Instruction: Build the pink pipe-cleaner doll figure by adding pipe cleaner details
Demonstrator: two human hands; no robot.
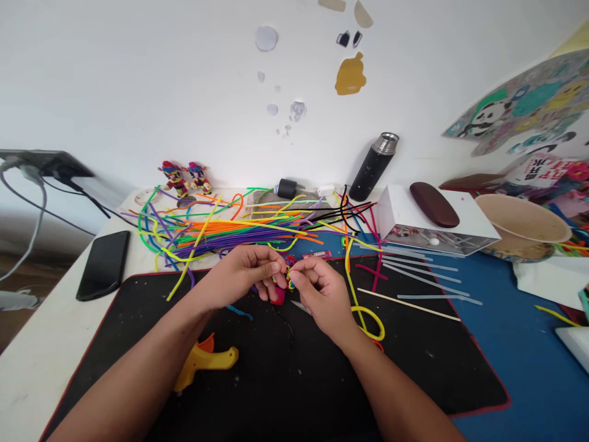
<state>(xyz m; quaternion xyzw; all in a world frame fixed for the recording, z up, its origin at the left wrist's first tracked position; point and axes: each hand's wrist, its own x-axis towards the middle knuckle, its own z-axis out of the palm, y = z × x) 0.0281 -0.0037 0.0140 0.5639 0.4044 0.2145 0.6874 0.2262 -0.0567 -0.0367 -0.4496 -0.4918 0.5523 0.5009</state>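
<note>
Over the black mat, both hands meet at a small, colourful pipe-cleaner figure point(290, 281) with yellow, blue, red and magenta parts, much of it hidden by fingers. My left hand point(251, 273) pinches it from the left with thumb and fingertips. From the other side, my right hand point(322, 294) has thumb and forefinger closed on it. A pointed grey blade tip point(301, 306) shows beside the right thumb. Left of centre, partly behind my left forearm, lies a yellow glue gun point(207, 361) with an orange trigger.
Loose pipe cleaners point(239, 230) cover the table's back. Two finished figures point(184, 178) stand at the wall. A phone point(103, 265) lies left. Translucent glue sticks point(427, 279), a wooden stick point(409, 304), a black flask point(373, 169) and a white box point(391, 215) are right.
</note>
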